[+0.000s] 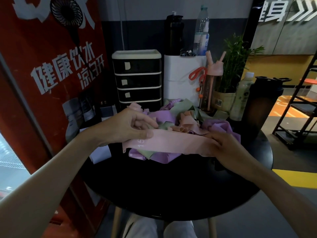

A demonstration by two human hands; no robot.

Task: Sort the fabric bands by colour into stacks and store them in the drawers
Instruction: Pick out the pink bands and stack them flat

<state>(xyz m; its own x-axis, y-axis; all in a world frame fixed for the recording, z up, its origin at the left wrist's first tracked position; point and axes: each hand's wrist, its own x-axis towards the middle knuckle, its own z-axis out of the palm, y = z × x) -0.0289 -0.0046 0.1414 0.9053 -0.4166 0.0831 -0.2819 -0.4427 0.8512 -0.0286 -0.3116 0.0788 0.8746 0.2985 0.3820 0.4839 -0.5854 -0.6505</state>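
Observation:
A pink fabric band point(171, 143) is stretched flat between both hands just above a mixed heap of bands point(173, 117) in purple, green and peach-pink on the round black table point(171, 189). My left hand point(130, 127) pinches the band's left end between thumb and fingers. My right hand point(224, 145) grips its right end, fingers curled over it. Behind the heap stands a black drawer unit point(137, 78) with white trim and several drawers, all closed.
A white box point(181, 78) stands right of the drawers with bottles on top. A pink straw bottle point(211, 86), a potted plant point(229, 69), a pale bottle point(241, 98) and a dark shaker point(260, 103) crowd the table's back right. A red banner point(42, 74) lies left; a metal rack point(301, 103) right.

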